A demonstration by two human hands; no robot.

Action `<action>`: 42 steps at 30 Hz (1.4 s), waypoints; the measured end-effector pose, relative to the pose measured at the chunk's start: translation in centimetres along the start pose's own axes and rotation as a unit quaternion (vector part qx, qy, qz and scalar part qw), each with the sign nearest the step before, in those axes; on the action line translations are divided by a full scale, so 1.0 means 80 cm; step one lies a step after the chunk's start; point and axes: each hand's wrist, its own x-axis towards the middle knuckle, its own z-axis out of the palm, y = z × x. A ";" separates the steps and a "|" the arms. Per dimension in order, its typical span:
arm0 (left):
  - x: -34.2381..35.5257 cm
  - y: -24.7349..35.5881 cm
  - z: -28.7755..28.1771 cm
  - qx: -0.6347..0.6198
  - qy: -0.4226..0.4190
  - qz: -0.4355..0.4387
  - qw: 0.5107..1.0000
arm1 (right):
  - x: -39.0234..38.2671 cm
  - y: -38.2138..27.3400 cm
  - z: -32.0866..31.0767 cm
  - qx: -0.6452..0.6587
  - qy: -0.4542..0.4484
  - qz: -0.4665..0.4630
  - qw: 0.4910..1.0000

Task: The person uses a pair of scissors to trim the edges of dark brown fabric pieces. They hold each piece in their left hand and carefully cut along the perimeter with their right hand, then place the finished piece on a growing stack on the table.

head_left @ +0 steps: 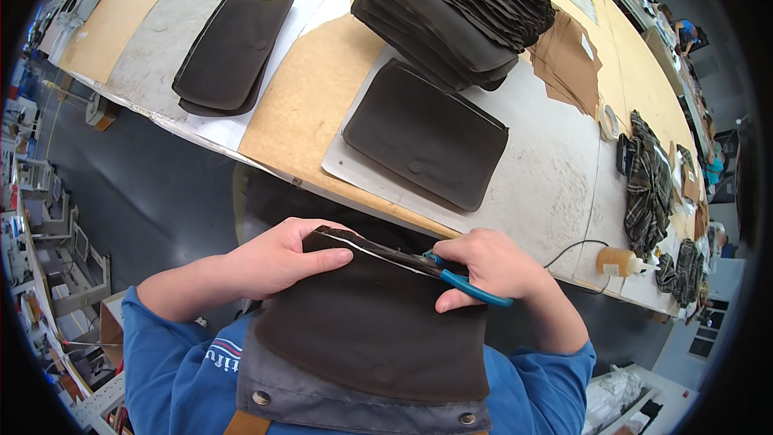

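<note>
A dark brown leather-like panel [378, 330] hangs in front of my body, its upper edge folded, with a thin white line along it. My left hand [278, 259] pinches the panel's upper left corner, thumb on the near side. In my right hand [498, 264] is a pair of scissors [475, 288] with teal handles. Their blades lie along the panel's upper edge, pointing left toward my left hand; how far apart the blades are is hard to see. Just beyond, a similar dark panel [427, 133] lies on the table.
A tall stack of dark panels [459, 12] stands at the far middle of the table [294, 105]. More panels [229, 56] lie at the left. To the right are a tape roll [609, 123], plaid cloth [648, 185] and a bottle of amber liquid [616, 262].
</note>
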 end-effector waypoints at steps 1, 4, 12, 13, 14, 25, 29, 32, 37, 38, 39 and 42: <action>-0.001 0.000 0.000 0.001 0.001 0.001 1.000 | 0.000 0.000 0.000 0.006 -0.001 0.003 1.000; 0.002 -0.006 -0.004 0.019 -0.011 0.019 1.000 | -0.001 0.001 0.001 0.020 -0.002 0.009 1.000; 0.002 -0.005 -0.003 0.011 -0.009 0.016 1.000 | -0.004 0.003 0.000 0.007 0.008 0.015 1.000; 0.002 -0.005 -0.003 0.008 -0.010 0.017 1.000 | -0.004 0.003 0.000 0.004 0.008 0.015 1.000; 0.002 -0.005 -0.003 0.008 -0.008 0.016 1.000 | -0.004 0.004 0.000 0.001 0.007 0.015 1.000; 0.000 -0.002 0.000 0.111 0.034 0.078 0.990 | -0.008 0.004 0.003 0.011 0.022 0.030 0.999; -0.001 -0.007 -0.001 0.109 0.054 0.091 0.988 | -0.009 0.004 0.002 0.005 0.017 0.026 0.999; 0.000 -0.006 -0.002 0.134 0.056 0.103 0.984 | -0.006 0.001 0.000 0.003 0.003 0.027 1.000; 0.004 -0.006 0.001 0.124 0.050 0.108 0.985 | 0.006 -0.001 0.006 0.014 0.007 -0.002 1.000; 0.004 -0.006 0.001 0.123 0.051 0.103 0.986 | 0.010 -0.002 0.006 0.016 -0.001 -0.005 1.000; 0.005 -0.007 0.001 0.121 0.052 0.097 0.987 | 0.013 -0.002 0.005 0.018 -0.009 -0.008 1.000; 0.005 -0.008 0.000 0.104 0.051 0.090 0.989 | 0.016 -0.002 0.005 0.035 -0.006 -0.015 0.999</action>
